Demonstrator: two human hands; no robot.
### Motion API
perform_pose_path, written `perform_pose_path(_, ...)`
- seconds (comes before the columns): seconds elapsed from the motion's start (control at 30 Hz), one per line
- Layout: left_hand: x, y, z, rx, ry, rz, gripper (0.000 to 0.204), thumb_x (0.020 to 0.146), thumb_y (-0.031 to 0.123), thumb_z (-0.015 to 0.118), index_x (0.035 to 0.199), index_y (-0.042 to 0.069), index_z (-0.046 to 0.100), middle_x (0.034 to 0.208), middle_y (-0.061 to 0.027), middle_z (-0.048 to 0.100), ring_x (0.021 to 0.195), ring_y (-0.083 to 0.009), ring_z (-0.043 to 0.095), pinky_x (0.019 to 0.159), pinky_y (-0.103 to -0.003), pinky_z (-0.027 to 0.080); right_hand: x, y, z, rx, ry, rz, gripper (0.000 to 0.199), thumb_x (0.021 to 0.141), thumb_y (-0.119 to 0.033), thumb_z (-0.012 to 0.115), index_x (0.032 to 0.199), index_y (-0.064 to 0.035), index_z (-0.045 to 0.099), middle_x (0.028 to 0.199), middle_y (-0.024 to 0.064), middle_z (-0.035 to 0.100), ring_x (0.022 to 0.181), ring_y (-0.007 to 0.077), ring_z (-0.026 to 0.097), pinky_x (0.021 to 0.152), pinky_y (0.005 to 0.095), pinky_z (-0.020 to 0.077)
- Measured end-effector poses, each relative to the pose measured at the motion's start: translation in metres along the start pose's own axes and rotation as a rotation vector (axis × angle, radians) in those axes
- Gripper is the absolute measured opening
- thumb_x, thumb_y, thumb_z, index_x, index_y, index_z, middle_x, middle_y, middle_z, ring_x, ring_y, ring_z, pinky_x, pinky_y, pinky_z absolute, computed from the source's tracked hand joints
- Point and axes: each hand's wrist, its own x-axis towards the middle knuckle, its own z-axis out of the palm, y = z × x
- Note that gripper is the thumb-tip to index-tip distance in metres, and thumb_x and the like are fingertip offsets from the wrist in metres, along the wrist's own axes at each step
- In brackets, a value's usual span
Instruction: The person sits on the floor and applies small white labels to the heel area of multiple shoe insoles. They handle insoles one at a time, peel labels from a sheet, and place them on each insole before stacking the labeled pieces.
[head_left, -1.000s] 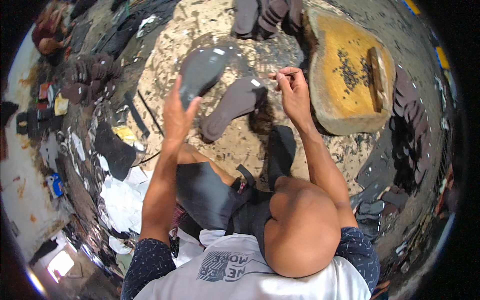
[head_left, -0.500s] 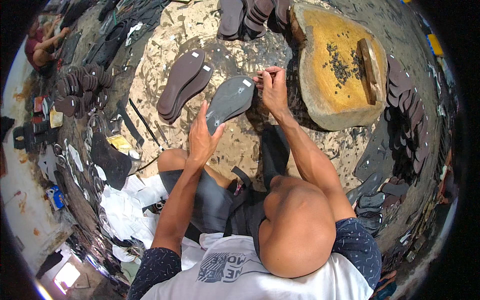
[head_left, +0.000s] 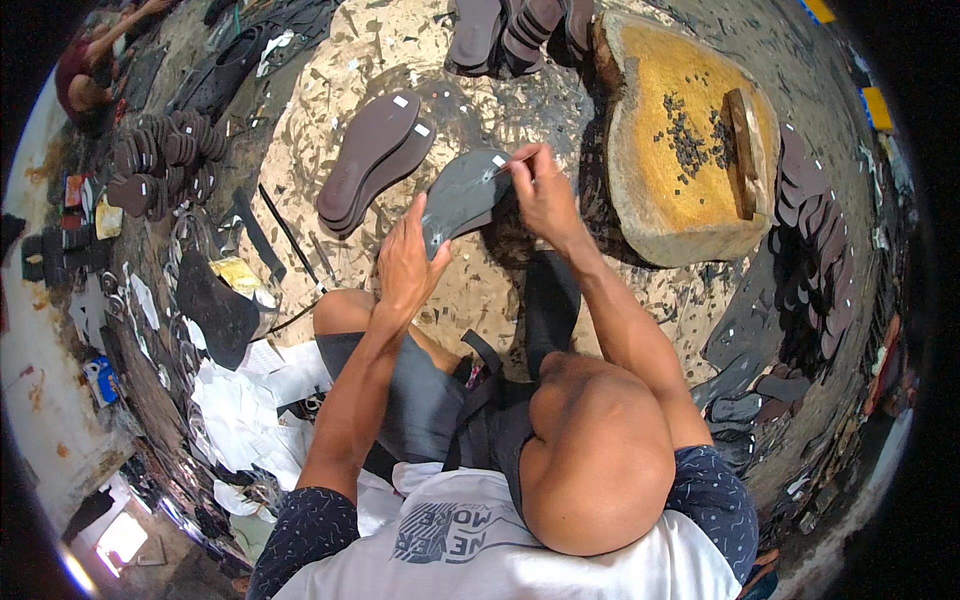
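Observation:
A dark grey shoe sole point(head_left: 463, 190) is tilted in front of me. My left hand point(head_left: 408, 262) grips its near end, with the thumb along the near edge and the fingers on the other side. My right hand point(head_left: 545, 195) is closed in a pinch at the far right end, beside a small white sticker point(head_left: 499, 160). Its fingertips hold a thin, reddish sliver-like thing whose kind I cannot make out, touching or nearly touching the sole. Pale shiny marks show on the sole near both ends. Left of it, brown soles point(head_left: 375, 150) lie stacked, with white stickers on their tips.
A thick wood block point(head_left: 640, 130) stands to the right, bearing small black pieces point(head_left: 685, 140) and a wooden bar point(head_left: 742, 150). More brown soles point(head_left: 475, 35) are at the far side and along the right. White sheets point(head_left: 240, 410) lie by my left knee. Another person point(head_left: 85, 75) sits far left.
My right hand has moved slightly and brought its fingertips onto the sole's far right end, near the sticker. The left hand keeps its grip. The whole view has shifted a little.

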Motion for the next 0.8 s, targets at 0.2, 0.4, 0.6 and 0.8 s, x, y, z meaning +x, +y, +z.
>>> perform_pose_path(0.2, -0.003, -0.007, 0.002, -0.099, 0.032, -0.010, 0.098, 0.083, 0.015, 0.084, 0.162, 0.003, 0.028, 0.143, -0.0275, 0.059, 0.127, -0.0457, 0.060, 0.106, -0.050, 0.050, 0.022, -0.018, -0.003, 0.117, -0.124, -0.041, 0.016, 0.103, -0.020, 0.062, 0.111, -0.0065, 0.059, 0.096, 0.0205, 0.071, 0.094, 0.0431, 0.068, 0.082, 0.0510, 0.0518)
perform_pose_path(0.4, -0.004, -0.005, 0.002, -0.149, -0.037, -0.141, 0.107, 0.078, 0.009, 0.085, 0.164, 0.001, 0.021, 0.141, -0.0267, 0.060, 0.123, -0.0476, 0.061, 0.106, -0.051, 0.049, -0.016, -0.041, 0.069, 0.071, -0.362, -0.238, 0.019, 0.103, -0.024, 0.060, 0.113, -0.0078, 0.057, 0.096, 0.0212, 0.069, 0.094, 0.0467, 0.065, 0.082, 0.0571, 0.0503)
perform_pose_path(0.6, -0.005, -0.006, 0.000, -0.157, 0.019, -0.085, 0.104, 0.079, 0.008, 0.084, 0.162, 0.001, 0.023, 0.142, -0.0255, 0.060, 0.126, -0.0465, 0.060, 0.107, -0.050, 0.049, -0.026, -0.049, 0.040, 0.075, -0.487, -0.113, 0.019, 0.105, -0.025, 0.058, 0.116, -0.0093, 0.056, 0.095, 0.0236, 0.067, 0.093, 0.0468, 0.066, 0.081, 0.0561, 0.0517)
perform_pose_path(0.8, 0.010, -0.006, -0.016, -0.025, 0.022, -0.024, 0.088, 0.083, 0.010, 0.081, 0.158, 0.000, 0.035, 0.145, -0.0258, 0.058, 0.129, -0.0441, 0.059, 0.112, -0.047, 0.047, -0.018, -0.051, 0.021, 0.442, -0.326, -0.069, 0.014, 0.108, -0.016, 0.056, 0.117, -0.0048, 0.055, 0.099, 0.0134, 0.072, 0.093, 0.0252, 0.072, 0.081, 0.0396, 0.0551)
